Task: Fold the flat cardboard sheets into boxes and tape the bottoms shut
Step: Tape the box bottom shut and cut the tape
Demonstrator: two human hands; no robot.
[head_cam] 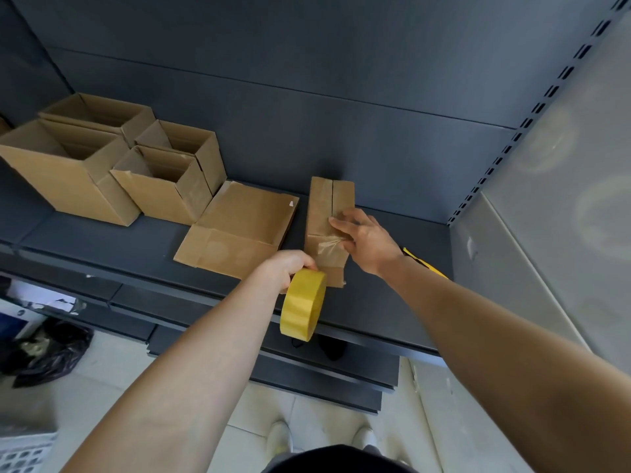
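Open boxes: four, all well left of the left hand (pixel 286 268). Two are large (pixel 65 179) (pixel 99 112) and two small (pixel 184 141) (pixel 160 189). A sliver at the far-left edge may be a fifth; cannot tell.
Flat sheet (pixel 239 227): one, just beyond the left hand.
Closed box (pixel 322 213): one, under the right hand (pixel 365 240).
Tape roll (pixel 304 302): one, yellow, in the left hand.
Yellow-black tool (pixel 426 264): one, beside the right wrist.
Hands: two.
Shoes: two (pixel 280 438) (pixel 365 436), below both hands.
Black bag (pixel 51 349): one, far left of the left hand.
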